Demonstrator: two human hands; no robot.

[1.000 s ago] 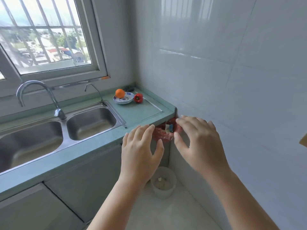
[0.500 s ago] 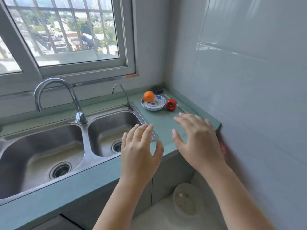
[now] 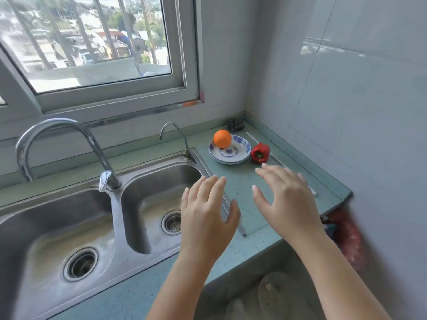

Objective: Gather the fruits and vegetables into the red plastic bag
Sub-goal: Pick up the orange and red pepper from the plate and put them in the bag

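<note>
An orange rests in a blue-and-white bowl at the back of the green counter. A red bell pepper lies on the counter just right of the bowl. The red plastic bag hangs off the counter's right end by the tiled wall, partly hidden by my right arm. My left hand hovers open over the sink's right edge. My right hand is open above the counter, its fingertips just short of the pepper. Neither hand holds anything.
A steel double sink with a tall tap and a small tap fills the left. A dark scrubber sits in the back corner. A white bucket stands on the floor below. The window is behind.
My view has swung up and closer, from the bag at the counter's end to the countertop. Both open hands moved forward from the bag toward the bowl and pepper.
</note>
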